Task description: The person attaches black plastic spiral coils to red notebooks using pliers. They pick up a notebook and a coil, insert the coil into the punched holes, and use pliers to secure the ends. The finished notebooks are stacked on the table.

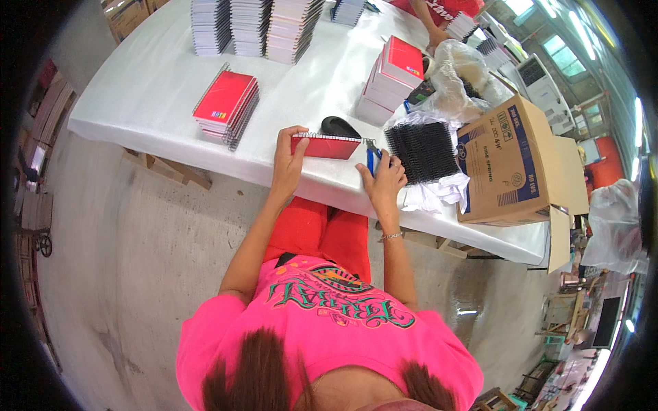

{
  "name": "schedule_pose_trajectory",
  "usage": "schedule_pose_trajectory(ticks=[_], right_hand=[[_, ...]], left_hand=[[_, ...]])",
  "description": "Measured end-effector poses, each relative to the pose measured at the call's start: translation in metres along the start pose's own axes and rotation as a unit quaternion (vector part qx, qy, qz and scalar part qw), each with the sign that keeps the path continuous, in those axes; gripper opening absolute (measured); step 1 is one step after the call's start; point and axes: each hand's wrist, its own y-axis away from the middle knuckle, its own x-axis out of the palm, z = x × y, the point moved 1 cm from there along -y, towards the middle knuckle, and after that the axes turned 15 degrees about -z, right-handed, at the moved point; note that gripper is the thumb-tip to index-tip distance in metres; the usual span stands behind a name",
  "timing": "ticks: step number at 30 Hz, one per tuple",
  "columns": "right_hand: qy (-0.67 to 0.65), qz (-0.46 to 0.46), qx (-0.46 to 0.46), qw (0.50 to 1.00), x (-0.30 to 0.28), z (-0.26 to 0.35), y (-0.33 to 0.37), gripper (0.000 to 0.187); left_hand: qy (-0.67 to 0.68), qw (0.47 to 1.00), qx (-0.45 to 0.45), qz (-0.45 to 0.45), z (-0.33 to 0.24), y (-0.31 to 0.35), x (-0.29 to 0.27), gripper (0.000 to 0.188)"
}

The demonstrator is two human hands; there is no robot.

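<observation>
My left hand point(288, 159) grips the left end of a red spiral-bound notebook point(327, 146) held on edge at the front of the white table point(151, 96). At the notebook's right end, my right hand point(385, 179) holds blue-handled pliers point(371, 159) against the wire binding. A bundle of black wire spirals point(423, 151) lies on white plastic just right of that hand. A black object point(338, 126) sits behind the notebook.
A stack of red notebooks point(227, 103) lies to the left, another point(392, 77) behind. Several tall stacks point(257, 24) stand at the far edge. A cardboard box point(510, 164) sits at the right. Another person's arm point(433, 27) reaches in from far side.
</observation>
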Motion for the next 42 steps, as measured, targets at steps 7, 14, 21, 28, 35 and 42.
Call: schedule_pose_trajectory(ticks=[7, 14, 21, 28, 35, 42], right_hand=[[-0.084, -0.041, 0.038, 0.995, -0.009, -0.001, -0.004, 0.06], [-0.498, 0.034, 0.381, 0.778, -0.05, 0.004, -0.016, 0.042], [-0.729, 0.195, 0.489, 0.437, -0.07, 0.019, -0.002, 0.046], [-0.418, 0.077, 0.064, 0.903, -0.065, 0.081, 0.009, 0.054], [-0.37, 0.029, -0.017, 0.928, -0.055, 0.106, 0.014, 0.057], [-0.329, 0.019, -0.045, 0.943, -0.051, 0.112, 0.013, 0.06]], left_hand=[[-0.001, 0.999, 0.048, 0.019, -0.014, -0.005, -0.002, 0.018], [-0.045, 0.998, 0.002, 0.054, -0.016, -0.011, -0.008, 0.018], [-0.039, 0.999, 0.019, 0.021, -0.025, -0.009, -0.01, 0.02], [-0.044, 0.998, -0.023, 0.033, -0.031, -0.01, -0.009, 0.021], [-0.001, 0.998, -0.041, 0.048, -0.027, -0.01, -0.011, 0.02], [-0.003, 0.996, -0.066, 0.059, -0.029, -0.01, -0.01, 0.021]])
